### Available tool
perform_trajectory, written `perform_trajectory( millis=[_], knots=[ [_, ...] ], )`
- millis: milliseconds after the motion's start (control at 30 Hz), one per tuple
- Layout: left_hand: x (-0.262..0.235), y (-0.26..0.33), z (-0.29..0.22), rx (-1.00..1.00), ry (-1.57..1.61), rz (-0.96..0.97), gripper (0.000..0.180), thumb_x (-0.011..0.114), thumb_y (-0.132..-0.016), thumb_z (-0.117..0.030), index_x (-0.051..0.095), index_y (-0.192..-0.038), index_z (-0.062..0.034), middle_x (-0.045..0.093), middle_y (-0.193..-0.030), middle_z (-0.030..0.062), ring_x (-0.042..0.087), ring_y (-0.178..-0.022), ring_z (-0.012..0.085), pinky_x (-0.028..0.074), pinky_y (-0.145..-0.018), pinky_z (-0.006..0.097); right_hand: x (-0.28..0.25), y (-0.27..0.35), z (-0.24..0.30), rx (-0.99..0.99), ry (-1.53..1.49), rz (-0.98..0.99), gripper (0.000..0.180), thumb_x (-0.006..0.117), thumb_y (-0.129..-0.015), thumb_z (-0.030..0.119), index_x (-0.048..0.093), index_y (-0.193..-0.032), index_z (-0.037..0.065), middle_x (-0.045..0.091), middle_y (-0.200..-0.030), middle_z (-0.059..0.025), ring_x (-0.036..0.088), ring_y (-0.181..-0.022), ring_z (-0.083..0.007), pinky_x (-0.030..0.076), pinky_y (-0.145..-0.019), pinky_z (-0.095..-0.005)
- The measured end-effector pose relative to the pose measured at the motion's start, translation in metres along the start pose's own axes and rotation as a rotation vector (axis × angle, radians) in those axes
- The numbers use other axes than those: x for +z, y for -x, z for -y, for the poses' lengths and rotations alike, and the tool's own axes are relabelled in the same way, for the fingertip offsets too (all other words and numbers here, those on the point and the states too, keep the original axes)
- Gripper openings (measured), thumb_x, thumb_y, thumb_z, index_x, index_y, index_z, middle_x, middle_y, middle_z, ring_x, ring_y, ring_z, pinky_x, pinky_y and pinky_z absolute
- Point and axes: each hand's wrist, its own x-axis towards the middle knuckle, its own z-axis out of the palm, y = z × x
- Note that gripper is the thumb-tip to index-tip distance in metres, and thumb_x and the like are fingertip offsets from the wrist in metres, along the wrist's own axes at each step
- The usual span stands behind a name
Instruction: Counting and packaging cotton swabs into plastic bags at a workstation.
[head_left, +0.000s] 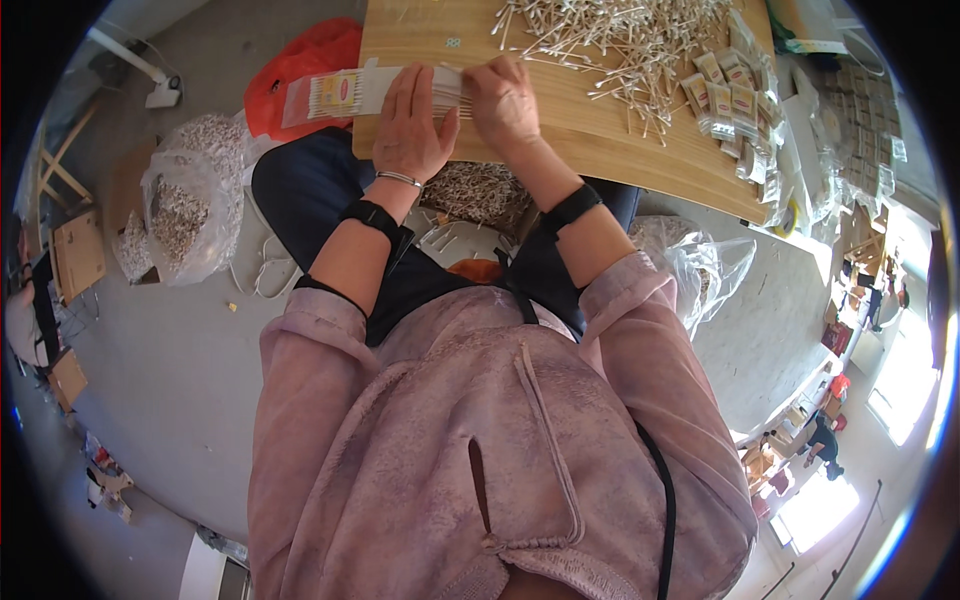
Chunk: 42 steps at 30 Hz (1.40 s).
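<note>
The left hand lay flat, fingers nearly together, apparently to steady the white strip on the table, while the right hand curled, its pinch indeterminable.

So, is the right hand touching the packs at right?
Apart. The head view shows bare tabletop and loose swabs between right hand and packs.
</note>
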Motion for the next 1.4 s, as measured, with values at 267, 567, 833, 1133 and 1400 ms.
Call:
perform_trajectory(
  millis=[267,567,833,1133,1400],
  knots=[
    [0.002,0.004,0.006,0.039,-0.079,0.077,0.049,0.059,-0.084,-0.026,0.049,-0.125,-0.0014,0.047,-0.131,0.0143,0.041,-0.125,0.0315,0.034,-0.105,0.042,-0.018,0.005,-0.009,0.043,0.031,-0.049,0.022,0.061,-0.075,0.005,0.067,-0.095,0.009,0.058,-0.095,-0.0093,0.051,-0.095,-0.0291,0.044,-0.084,-0.0370],
    [0.002,0.003,0.003,0.053,-0.109,0.036,0.043,0.060,-0.085,-0.027,0.052,-0.120,-0.0036,0.052,-0.122,0.0124,0.045,-0.119,0.0307,0.036,-0.103,0.043,-0.039,-0.020,-0.065,0.123,0.222,-0.074,0.018,0.067,-0.077,0.018,0.066,-0.094,0.013,0.058,-0.101,-0.0063,0.049,-0.102,-0.0300,0.041,-0.088,-0.0421],
    [0.001,0.004,0.003,0.044,-0.073,0.034,0.041,0.061,-0.084,-0.023,0.052,-0.119,-0.0045,0.051,-0.123,0.0125,0.045,-0.119,0.0339,0.038,-0.101,0.043,-0.010,-0.014,-0.030,0.027,0.124,-0.045,0.011,0.065,-0.078,0.017,0.065,-0.086,0.009,0.059,-0.090,-0.0076,0.053,-0.093,-0.0289,0.044,-0.081,-0.0391],
    [0.002,0.003,0.001,0.030,-0.061,0.035,0.043,0.061,-0.084,-0.024,0.051,-0.121,-0.0038,0.051,-0.123,0.0136,0.045,-0.118,0.0336,0.037,-0.102,0.044,-0.015,-0.010,-0.016,0.003,0.020,-0.048,0.027,0.057,-0.078,0.004,0.062,-0.104,0.009,0.057,-0.098,-0.0115,0.053,-0.095,-0.0296,0.045,-0.085,-0.0377],
    [0.001,0.003,0.001,0.029,-0.057,0.039,0.045,0.060,-0.085,-0.025,0.048,-0.123,-0.0036,0.051,-0.123,0.0137,0.045,-0.119,0.0334,0.037,-0.103,0.044,-0.033,-0.005,-0.041,0.117,-0.017,0.042,0.012,0.065,-0.078,0.017,0.068,-0.089,0.012,0.060,-0.092,-0.0073,0.055,-0.094,-0.0286,0.047,-0.083,-0.0390]
  ],
)
